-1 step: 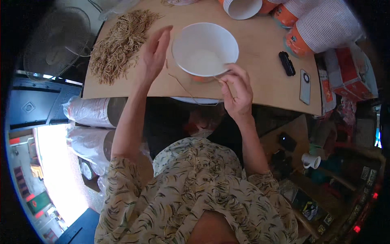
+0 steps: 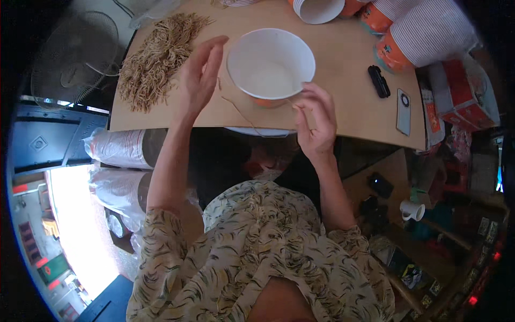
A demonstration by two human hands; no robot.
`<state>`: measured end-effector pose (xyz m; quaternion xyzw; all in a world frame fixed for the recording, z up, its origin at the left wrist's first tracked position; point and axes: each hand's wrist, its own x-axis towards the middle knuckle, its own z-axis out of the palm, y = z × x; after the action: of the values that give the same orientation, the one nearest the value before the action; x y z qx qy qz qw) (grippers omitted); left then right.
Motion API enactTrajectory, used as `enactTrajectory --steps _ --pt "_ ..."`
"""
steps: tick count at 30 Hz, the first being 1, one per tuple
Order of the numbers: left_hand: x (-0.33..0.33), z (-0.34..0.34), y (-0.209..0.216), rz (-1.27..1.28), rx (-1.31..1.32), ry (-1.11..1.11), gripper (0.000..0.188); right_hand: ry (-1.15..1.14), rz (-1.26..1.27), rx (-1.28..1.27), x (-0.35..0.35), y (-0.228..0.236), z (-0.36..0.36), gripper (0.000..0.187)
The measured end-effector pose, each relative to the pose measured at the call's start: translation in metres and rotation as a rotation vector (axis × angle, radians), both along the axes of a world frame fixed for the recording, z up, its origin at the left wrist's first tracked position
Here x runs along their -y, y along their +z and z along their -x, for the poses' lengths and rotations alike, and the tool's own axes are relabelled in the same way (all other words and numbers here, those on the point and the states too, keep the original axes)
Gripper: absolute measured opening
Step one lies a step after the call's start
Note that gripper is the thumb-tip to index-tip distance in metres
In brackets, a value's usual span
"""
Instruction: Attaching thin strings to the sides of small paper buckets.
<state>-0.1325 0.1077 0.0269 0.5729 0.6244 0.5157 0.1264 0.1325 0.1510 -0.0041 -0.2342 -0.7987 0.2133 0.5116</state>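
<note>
A white paper tub (image 2: 271, 64) with an orange outside stands on the tabletop before me; its inside looks bare. At its near right rim is my right hand (image 2: 317, 121), with thumb and index finger drawn together. Something thin shows at their tips, too small to make out. My left hand (image 2: 201, 78) is raised to the left of the tub, fingers stretched out and holding nothing. Behind and left of it lies a heap of tan, cord-like strands (image 2: 155, 64). One loose strand (image 2: 238, 114) runs toward the table's near edge.
Stacked tubs (image 2: 429, 40) in clear plastic lie at the back right. A black object (image 2: 379, 82) and a pale phone-like device (image 2: 403, 112) rest on the right of the table (image 2: 354, 107). Wrapped stacks (image 2: 120, 147) sit below left, near a fan (image 2: 75, 56).
My right hand has shifted very slightly right, its fingertips a little farther from the tub's rim. My left hand stays nearly still.
</note>
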Motion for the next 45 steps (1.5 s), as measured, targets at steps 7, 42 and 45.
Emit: enactTrajectory --steps 7,42,45 --pt "0.024 -0.030 0.019 -0.062 -0.676 -0.231 0.028 -0.042 0.556 -0.290 0.040 -0.013 -0.015 0.007" --pt "0.040 -0.086 0.010 0.062 -0.334 -0.199 0.016 -0.073 0.670 -0.287 0.041 -0.032 0.014 0.008" --pt "0.039 -0.091 0.013 -0.013 -0.407 -0.254 0.019 -0.056 0.687 -0.291 0.039 -0.035 0.014 0.008"
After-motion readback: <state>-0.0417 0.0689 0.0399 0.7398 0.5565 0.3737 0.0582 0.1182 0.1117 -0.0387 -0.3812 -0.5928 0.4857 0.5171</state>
